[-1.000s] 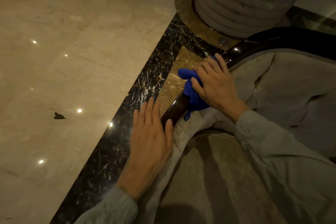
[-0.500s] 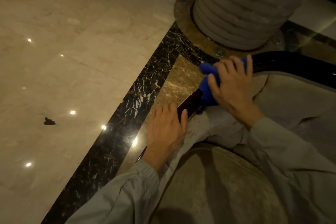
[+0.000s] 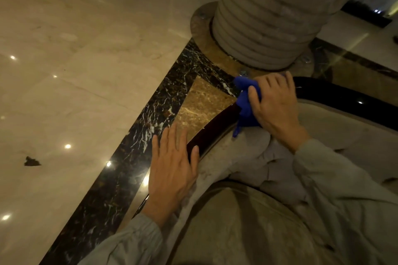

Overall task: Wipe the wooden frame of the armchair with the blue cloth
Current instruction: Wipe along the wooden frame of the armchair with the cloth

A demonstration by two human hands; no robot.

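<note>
Head view: right hand (image 3: 274,106), fingers bunching the cloth (image 3: 245,101), has slid up the frame (image 3: 217,127) to its corner; left hand (image 3: 172,168) rests flat, empty. Back rail next, probably.

A bunched blue cloth (image 3: 247,101), bright royal blue, sits pressed against the top edge of a dark, glossy wooden frame (image 3: 213,128) at the corner where the frame bends. One loose tail of the cloth hangs down on the near side, over the beige padding of the armchair (image 3: 344,131). The frame is a narrow, polished, nearly black rail. It runs from lower left up to the cloth, then curves away to the right along the armchair's upholstered back.
</note>
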